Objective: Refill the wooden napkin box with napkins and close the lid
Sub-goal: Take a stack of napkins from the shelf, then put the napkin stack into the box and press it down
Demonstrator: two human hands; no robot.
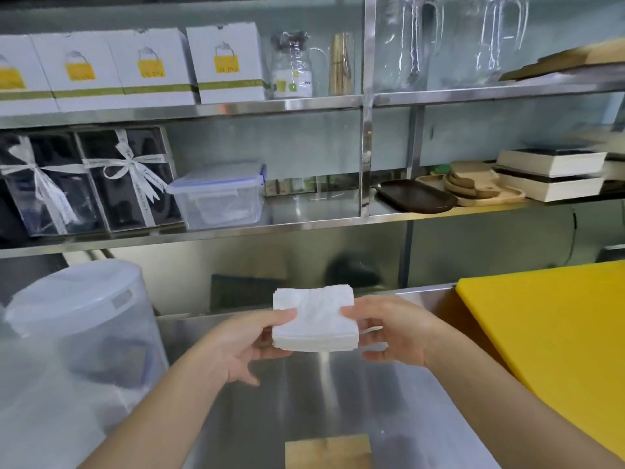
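A stack of white napkins [314, 321] is held in the air above the steel counter. My left hand [243, 343] grips its left edge, thumb on top and fingers under. My right hand [392, 330] grips its right edge the same way. The wooden napkin box [327, 451] sits on the counter at the bottom edge of the view, below the napkins and between my forearms. Only its top part shows, so I cannot tell how its lid stands.
A large translucent plastic container [81, 330] with a lid stands at the left on the steel counter [304, 401]. A yellow cutting board [554, 343] lies at the right. Steel shelves [270, 228] behind carry boxes, a plastic tub, jars and wooden trays.
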